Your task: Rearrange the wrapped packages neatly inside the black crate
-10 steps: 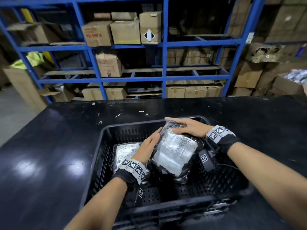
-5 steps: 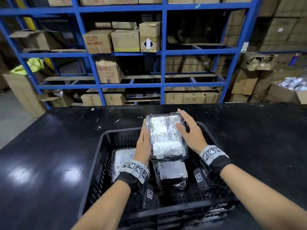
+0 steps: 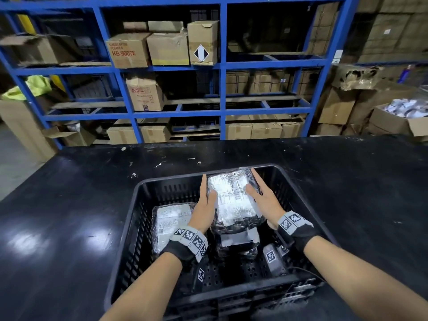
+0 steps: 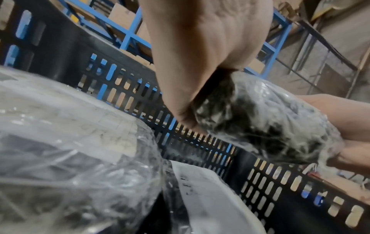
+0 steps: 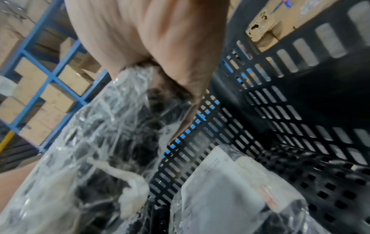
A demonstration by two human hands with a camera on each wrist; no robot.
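Head view: left hand (image 3: 203, 210) and right hand (image 3: 264, 200) gripping wrapped package (image 3: 234, 200) from both sides, fingers lying along its edges, holding it above black crate (image 3: 139, 228); two other packages (image 3: 170, 222) lying inside.

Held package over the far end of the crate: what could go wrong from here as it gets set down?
1. The held package is only clamped between the left hand and right hand on slick film; it may slip.
2. The package below lies partly under it, so it could land tilted on top.
3. The far wall of the black crate is close; the film may snag on its slots.
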